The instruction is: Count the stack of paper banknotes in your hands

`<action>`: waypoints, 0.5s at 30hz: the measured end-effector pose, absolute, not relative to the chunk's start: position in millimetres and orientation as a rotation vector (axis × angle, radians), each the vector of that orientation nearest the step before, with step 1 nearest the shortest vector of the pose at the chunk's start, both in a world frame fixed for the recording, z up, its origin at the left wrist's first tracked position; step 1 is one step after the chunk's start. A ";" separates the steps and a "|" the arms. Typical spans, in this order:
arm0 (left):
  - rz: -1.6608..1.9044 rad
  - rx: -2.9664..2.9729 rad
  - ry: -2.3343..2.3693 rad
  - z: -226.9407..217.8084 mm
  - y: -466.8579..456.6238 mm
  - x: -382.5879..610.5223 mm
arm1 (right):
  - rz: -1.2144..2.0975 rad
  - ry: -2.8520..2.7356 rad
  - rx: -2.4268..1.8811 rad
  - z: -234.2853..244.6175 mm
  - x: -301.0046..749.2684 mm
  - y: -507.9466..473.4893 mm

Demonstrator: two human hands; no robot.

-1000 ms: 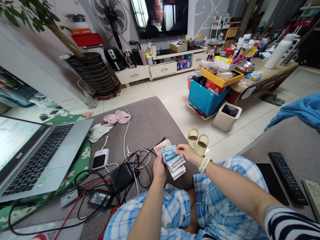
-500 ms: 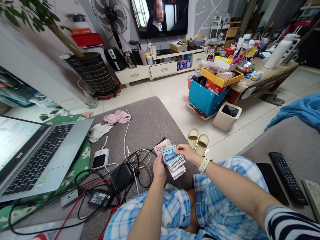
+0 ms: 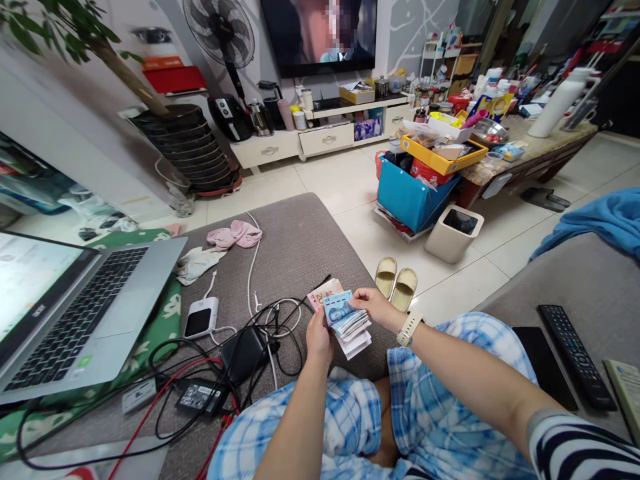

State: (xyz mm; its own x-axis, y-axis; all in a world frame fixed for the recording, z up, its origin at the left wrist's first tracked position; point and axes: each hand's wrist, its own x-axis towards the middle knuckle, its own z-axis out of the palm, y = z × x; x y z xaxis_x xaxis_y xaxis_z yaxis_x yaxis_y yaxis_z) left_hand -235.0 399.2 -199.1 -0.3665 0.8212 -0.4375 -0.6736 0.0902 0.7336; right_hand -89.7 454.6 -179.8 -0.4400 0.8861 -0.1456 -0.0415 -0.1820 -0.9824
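A stack of banknotes is held above my lap, a blue note on top with a printed portrait. Reddish notes fan out behind its far left edge, and white paper edges stick out at the near end. My left hand is closed round the left side of the stack. Thumb and fingers of my right hand pinch the blue note at its upper right corner. A pale wristwatch sits on my right wrist. The undersides of the notes and some left fingers are hidden.
Left on the grey sofa are a laptop, a small white device, a power adapter and tangled cables. A remote control lies at right. Slippers, a bin and a blue box stand on the floor.
My hands and the banknotes look almost the same as before. The picture on the television has changed.
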 end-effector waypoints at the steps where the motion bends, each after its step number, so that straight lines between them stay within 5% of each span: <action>1: 1.583 0.181 1.143 -199.2 399.1 -235.0 | 1.705 -1.383 -1.023 -179.9 -89.7 454.6; 15: 1.592 0.169 1.144 -200.2 399.7 -235.3 | 1.741 -1.370 -1.017 -176.4 -90.1 453.4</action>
